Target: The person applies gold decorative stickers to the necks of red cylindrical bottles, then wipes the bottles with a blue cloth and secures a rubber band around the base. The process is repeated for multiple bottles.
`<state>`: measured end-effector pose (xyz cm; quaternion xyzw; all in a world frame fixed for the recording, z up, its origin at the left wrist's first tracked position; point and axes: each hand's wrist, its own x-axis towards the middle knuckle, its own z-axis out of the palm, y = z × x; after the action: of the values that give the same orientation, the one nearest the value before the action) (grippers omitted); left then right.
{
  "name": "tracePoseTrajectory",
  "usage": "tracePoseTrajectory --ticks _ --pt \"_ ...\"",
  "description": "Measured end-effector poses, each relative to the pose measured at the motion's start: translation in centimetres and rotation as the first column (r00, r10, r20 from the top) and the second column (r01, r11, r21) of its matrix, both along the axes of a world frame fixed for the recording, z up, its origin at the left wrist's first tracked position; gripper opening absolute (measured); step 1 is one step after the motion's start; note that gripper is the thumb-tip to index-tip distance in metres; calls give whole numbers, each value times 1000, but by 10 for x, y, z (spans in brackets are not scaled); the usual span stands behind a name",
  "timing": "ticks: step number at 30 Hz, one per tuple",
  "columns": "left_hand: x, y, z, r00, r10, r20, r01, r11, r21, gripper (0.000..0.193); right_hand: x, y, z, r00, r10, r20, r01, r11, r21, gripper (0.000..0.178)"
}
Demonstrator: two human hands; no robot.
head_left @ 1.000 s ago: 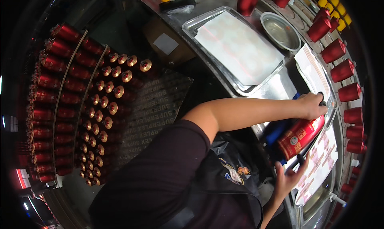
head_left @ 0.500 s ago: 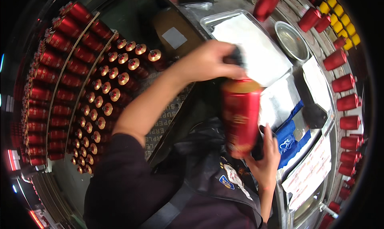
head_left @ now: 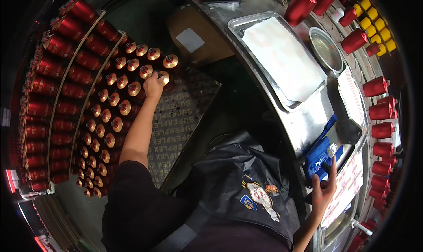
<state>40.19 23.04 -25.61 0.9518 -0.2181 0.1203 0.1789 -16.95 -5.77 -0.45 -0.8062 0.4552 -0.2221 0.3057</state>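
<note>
A person's left hand reaches down to a low board, fingers closed about the dark cap of a red bottle with a gold shoulder. The bottle stands upright, near the end of a slanting row of matching bottles; whether it is being steadied or let go, I cannot tell. The right hand is over by the counter, fingers spread and gripping nothing that shows, just beside a blue cloth; contact with the cloth is unclear.

The work looks well along but unfinished. Many bottles stand upright in close rows on the board, and tiers of more bottles are stacked behind them at far left. A broad strip of the board nearest the person is bare. Further red bottles line the far side of the counter, seemingly yet to be handled
</note>
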Motion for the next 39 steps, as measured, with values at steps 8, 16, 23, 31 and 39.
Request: tracePoseTrajectory --ticks 8,16,23,31,39 --pt "9 15 -22 999 15 -36 -16 999 -45 27 -7 -13 4 995 -102 13 102 995 1 76" --pt "17 20 -45 982 -66 176 90 987 -134 35 -11 -14 3 997 -82 5 82 996 35 79" --pt "8 -72 57 989 -14 -146 -97 684 -723 27 -22 -25 17 978 -182 102 176 982 64 78" --pt "-67 -460 214 722 -564 400 679 470 -564 100 -18 -62 20 963 -196 184 170 974 149 75" --pt "-19 -609 205 823 -511 249 561 660 -500 76 -64 -67 -5 815 -493 305 434 868 243 73"
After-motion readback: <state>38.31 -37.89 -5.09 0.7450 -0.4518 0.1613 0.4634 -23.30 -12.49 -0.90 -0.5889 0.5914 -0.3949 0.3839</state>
